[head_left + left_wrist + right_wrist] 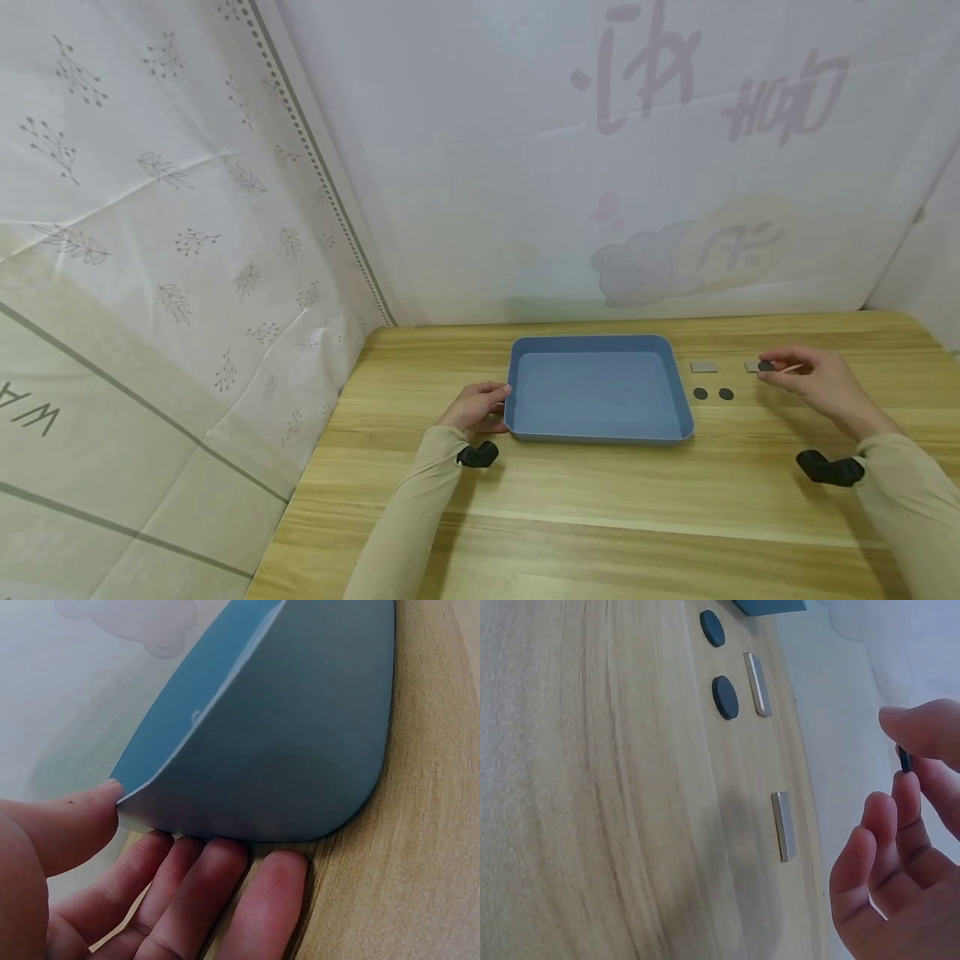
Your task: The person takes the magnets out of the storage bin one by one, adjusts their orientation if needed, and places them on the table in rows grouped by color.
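Observation:
A shallow blue tray (600,435) stands on the wooden table. At its left side is my left hand (477,408), thumb on the rim and fingertips against the lower outer wall, gripping the edge. Over the right part of the table, my right hand (907,847) pinches a small black disc (904,759) between thumb and fingertips. Below it lies a flat silver bar (784,826). Two more black discs (701,393) and a second silver bar (703,367) rest between the tray and this hand.
The wooden table (570,517) reaches back to a pale printed cloth (480,208). Another patterned cloth (187,208) hangs along the left side. A black wrist device (828,468) is on the right forearm.

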{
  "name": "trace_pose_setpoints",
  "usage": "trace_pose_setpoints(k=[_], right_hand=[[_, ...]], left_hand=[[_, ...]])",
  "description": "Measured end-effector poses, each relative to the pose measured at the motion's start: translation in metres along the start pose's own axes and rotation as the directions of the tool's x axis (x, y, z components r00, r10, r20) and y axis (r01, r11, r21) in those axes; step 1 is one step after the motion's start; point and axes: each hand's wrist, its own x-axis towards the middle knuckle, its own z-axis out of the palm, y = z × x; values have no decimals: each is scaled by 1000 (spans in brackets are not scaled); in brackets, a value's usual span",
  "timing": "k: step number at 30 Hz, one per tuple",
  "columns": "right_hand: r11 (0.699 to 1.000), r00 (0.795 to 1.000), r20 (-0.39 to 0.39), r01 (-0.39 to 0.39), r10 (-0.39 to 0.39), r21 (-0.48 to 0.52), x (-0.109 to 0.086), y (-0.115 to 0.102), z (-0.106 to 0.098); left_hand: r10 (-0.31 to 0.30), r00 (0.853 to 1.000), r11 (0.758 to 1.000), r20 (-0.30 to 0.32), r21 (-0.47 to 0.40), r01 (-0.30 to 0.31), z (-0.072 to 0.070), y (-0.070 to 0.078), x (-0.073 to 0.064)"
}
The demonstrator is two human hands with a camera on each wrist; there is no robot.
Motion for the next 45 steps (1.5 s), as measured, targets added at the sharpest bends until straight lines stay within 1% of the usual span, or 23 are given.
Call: trace_pose_setpoints(k=[7, 17, 25, 33, 40, 45], right_hand=[[1000, 1000, -19, -9, 8, -20, 0, 6, 2], [998, 998, 21, -52, 53, -26, -2, 12, 4], [999, 999, 28, -40, 41, -32, -2, 17, 6], [995, 999, 29, -23, 26, -95, -3, 22, 10], [993, 997, 58, -42, 48, -112, -5, 23, 12], [991, 997, 68, -23, 32, -130, -5, 26, 13]], left_hand=[[3, 1000, 1000, 11, -7, -3, 0, 0, 1], [-1, 1000, 1000, 2, -1, 1, -1, -1, 0], [2, 1000, 1000, 4, 1, -2, -1, 0, -1], [15, 1000, 1000, 3, 2, -15, -1, -1, 1], [2, 1000, 1000, -21, 8, -2, 0, -1, -1], [7, 1000, 1000, -18, -4, -7, 0, -1, 0]])
